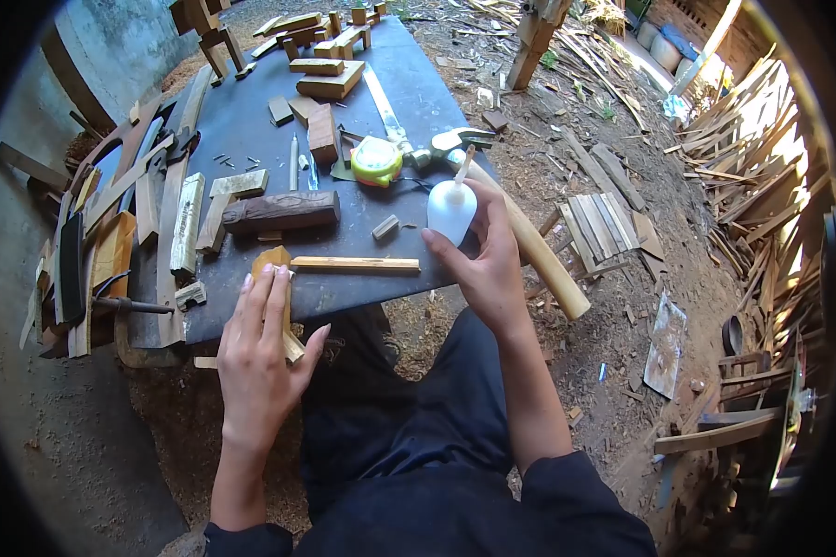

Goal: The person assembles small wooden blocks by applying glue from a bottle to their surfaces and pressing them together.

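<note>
My right hand (494,278) is wrapped round a white squeeze bottle (450,213) with a narrow, brownish tip pointing up, held above the table's right edge. At the near edge, my left hand (258,357) holds a light wooden piece (291,345), fingers stretched over its top and thumb along its right side. Much of that piece is hidden under the fingers. A thin wooden strip (358,265) extends rightward from it across the tabletop. Just beyond lie a dark wooden block (281,213) and a small wood offcut (385,226).
On the dark table (418,93) are a yellow-green tape measure (376,161), several wooden blocks and a claw hammer, its handle (529,232) jutting past the right edge. Wooden parts and a clamp (181,147) crowd the left side. Scrap wood (762,186) is piled at right.
</note>
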`<state>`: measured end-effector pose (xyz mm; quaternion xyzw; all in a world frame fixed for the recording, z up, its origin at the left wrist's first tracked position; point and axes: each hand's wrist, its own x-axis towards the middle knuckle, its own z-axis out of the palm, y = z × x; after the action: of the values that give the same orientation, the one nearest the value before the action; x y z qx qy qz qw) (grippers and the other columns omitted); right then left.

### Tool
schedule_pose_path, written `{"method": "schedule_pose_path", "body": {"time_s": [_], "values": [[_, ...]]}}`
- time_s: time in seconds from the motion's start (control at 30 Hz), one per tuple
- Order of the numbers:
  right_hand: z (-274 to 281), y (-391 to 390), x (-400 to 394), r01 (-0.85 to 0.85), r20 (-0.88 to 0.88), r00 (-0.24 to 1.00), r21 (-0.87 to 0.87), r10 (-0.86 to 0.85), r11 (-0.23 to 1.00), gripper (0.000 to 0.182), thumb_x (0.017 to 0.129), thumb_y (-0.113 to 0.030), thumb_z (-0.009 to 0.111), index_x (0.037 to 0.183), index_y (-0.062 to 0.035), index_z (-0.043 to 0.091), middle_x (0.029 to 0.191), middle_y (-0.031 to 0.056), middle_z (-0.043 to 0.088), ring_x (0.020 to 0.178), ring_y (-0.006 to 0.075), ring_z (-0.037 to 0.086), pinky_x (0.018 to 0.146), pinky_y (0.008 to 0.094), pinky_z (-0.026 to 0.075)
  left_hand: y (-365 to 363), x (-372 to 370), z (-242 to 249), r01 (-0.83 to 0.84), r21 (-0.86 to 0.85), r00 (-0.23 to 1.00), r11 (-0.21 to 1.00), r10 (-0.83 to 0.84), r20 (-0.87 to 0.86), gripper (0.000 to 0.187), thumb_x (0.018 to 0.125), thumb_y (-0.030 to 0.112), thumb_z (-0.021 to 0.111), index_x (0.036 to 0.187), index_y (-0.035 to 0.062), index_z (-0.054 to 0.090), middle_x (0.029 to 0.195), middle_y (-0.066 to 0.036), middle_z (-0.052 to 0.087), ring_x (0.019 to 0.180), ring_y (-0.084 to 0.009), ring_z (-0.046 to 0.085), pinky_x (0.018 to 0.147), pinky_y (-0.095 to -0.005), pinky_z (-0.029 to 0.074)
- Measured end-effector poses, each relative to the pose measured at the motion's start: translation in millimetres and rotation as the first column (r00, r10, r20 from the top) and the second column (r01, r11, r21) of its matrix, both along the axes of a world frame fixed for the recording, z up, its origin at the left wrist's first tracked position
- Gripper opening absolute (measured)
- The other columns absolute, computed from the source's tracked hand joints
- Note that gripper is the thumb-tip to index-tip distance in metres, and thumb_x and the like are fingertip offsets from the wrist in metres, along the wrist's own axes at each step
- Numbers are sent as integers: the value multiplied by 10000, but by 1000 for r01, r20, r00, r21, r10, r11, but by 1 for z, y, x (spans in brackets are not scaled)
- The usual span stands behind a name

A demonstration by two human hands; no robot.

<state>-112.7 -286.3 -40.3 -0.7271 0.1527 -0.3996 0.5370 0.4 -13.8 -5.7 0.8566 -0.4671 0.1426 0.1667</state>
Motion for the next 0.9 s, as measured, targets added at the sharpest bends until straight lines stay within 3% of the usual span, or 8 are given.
{"method": "schedule_pose_path", "body": {"time_s": [0.77,0.9], "values": [[3,1,-1,-3,-36,999,20,4,1000,646,915,-124,877,1448,-27,526,1314,141,675,1231,233,681,1066,392,540,2,0,-2,-5,-23,999,1000,4,-36,812,905,334,861,1584,58,511,1570,-191,556,1438,-445,552,1172,-525,484],[5,1,-2,-33,-76,996,46,36,998,639,954,-74,834,1475,-29,466,1312,100,635,1264,179,613,1117,359,479,2,0,-2,-3,-24,999,1000,2,-36,814,905,335,859,1583,51,510,1571,-193,554,1437,-445,553,1177,-524,480]]}}
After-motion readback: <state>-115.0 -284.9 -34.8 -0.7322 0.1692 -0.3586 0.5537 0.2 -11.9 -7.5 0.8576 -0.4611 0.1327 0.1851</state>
